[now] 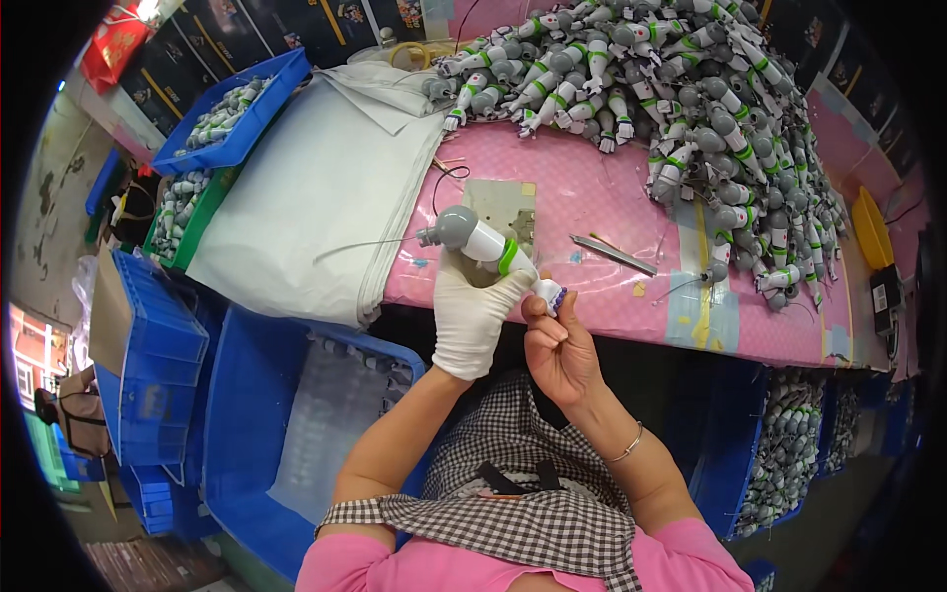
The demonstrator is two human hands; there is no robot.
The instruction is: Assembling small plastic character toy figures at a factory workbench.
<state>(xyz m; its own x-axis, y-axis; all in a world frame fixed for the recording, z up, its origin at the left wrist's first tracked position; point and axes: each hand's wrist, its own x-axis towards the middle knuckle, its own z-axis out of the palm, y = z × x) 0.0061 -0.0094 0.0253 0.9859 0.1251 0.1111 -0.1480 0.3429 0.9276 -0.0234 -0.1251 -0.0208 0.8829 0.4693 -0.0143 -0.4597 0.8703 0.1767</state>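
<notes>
My left hand (472, 314), in a white glove, grips a white toy arm (485, 243) with a grey ball joint and a green band. The part points up and to the left over the near edge of the pink table (612, 197). My bare right hand (558, 340) pinches the small white and purple end (548, 291) of the same toy arm. A thin wire trails from the grey joint to the left.
A big heap of matching toy arms (691, 109) covers the far right of the table. Folded grey-white sheets (316, 197) lie at left. Blue crates (158, 365) stand at left, and bins of parts (789, 444) sit under the table at right. A metal strip (612, 254) lies nearby.
</notes>
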